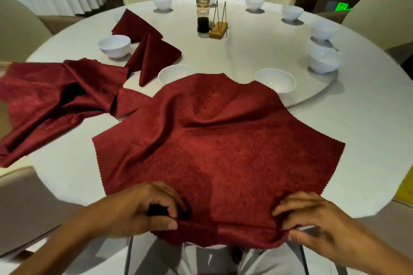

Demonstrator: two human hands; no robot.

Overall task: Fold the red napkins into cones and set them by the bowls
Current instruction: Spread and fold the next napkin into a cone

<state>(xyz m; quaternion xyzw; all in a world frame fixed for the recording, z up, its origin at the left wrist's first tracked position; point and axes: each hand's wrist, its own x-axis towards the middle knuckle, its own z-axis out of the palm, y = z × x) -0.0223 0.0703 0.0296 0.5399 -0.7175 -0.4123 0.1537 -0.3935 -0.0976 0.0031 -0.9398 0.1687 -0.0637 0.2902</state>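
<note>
A red napkin (214,140) lies spread open on the bench (335,123), set as a diamond: 1 corner points away toward 2 bowls (276,81), the near corner hangs over the bench edge at the person's lap, so its long axis, corner to corner, runs straight away from the person. It is rumpled, with a ridge running across its middle. The left hand (147,210) pinches the near edge between thumb and curled fingers; the right hand (312,219) pinches the same edge further right. This looks like the start of folding a third napkin: 2 finished cones (154,56) already lie by bowls at the far left, and a heap of unfolded napkins (55,100) waits to the left. The next move likely calls for smoothing the cloth flat, then carrying the near corner up onto the far one, keeping both pinches level so the edges meet cleanly.
</note>
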